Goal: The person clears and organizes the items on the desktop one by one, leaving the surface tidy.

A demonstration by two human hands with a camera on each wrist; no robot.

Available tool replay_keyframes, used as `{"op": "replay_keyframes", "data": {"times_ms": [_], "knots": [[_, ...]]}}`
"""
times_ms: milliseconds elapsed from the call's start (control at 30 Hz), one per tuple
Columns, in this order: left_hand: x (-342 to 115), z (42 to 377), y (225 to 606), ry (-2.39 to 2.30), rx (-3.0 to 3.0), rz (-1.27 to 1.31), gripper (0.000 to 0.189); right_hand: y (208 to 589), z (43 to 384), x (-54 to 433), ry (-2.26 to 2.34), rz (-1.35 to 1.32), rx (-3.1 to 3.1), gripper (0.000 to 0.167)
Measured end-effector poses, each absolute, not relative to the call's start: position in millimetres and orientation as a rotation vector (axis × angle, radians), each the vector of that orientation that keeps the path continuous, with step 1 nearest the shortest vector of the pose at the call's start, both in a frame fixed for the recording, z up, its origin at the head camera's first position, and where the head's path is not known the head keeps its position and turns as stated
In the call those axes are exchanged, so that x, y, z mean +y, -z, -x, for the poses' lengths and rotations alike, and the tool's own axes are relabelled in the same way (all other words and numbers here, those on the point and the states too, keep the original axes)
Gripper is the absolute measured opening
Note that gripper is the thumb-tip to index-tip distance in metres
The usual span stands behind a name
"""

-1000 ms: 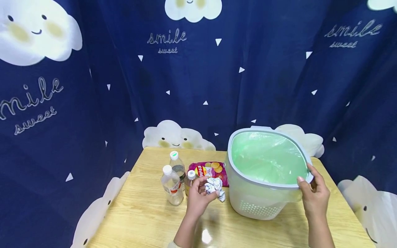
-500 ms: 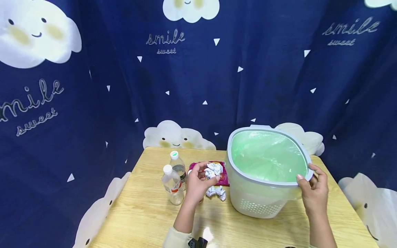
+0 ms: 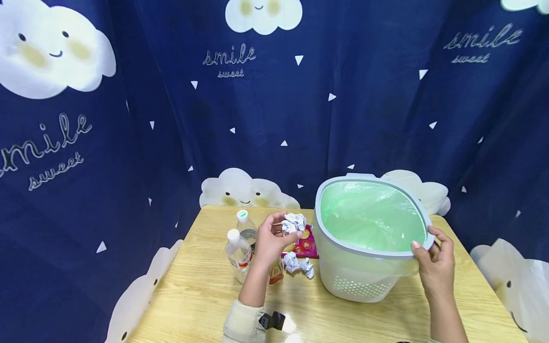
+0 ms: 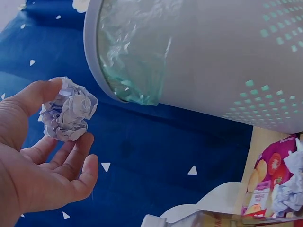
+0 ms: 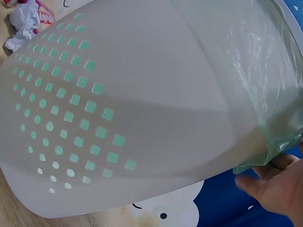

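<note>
My left hand (image 3: 272, 242) pinches a crumpled ball of white paper (image 4: 71, 111) between thumb and fingertips, raised above the table just left of the trash can. With thumb and fingers my right hand (image 3: 436, 264) grips the right side of the rim of the pale trash can (image 3: 356, 276). A green plastic liner (image 3: 369, 214) covers the can's inside and folds over its rim. Below my left hand, two more crumpled paper pieces (image 3: 299, 265) lie on the table. Behind them is a purple chip bag (image 3: 305, 245), partly hidden by my hand and the held paper.
Two clear plastic bottles with white caps (image 3: 238, 252) stand left of my left forearm. A smaller bottle with an orange-red label (image 3: 276, 274) is half hidden behind that arm. The wooden table (image 3: 188, 295) ends at a dark blue curtain (image 3: 257, 109).
My left hand has lifted one paper ball up and away from the others, uncovering the two on the table and blocking more of the chip bag. My right hand stays on the rim.
</note>
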State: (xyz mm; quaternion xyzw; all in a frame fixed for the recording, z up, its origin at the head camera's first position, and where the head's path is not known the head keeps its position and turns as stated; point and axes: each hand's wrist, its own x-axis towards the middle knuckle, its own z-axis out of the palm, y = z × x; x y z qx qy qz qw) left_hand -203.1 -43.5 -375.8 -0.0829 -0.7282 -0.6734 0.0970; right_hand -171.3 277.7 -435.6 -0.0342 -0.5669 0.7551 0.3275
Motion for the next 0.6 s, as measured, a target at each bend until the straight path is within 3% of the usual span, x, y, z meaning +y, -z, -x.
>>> {"op": "replay_keyframes", "data": {"times_ms": [600], "knots": [[-45.5,223.9,362.1,2.036,-2.159,0.296,0.052,445.8,182.9,277.8,-2.001,-0.069,-1.396,0.045]]}}
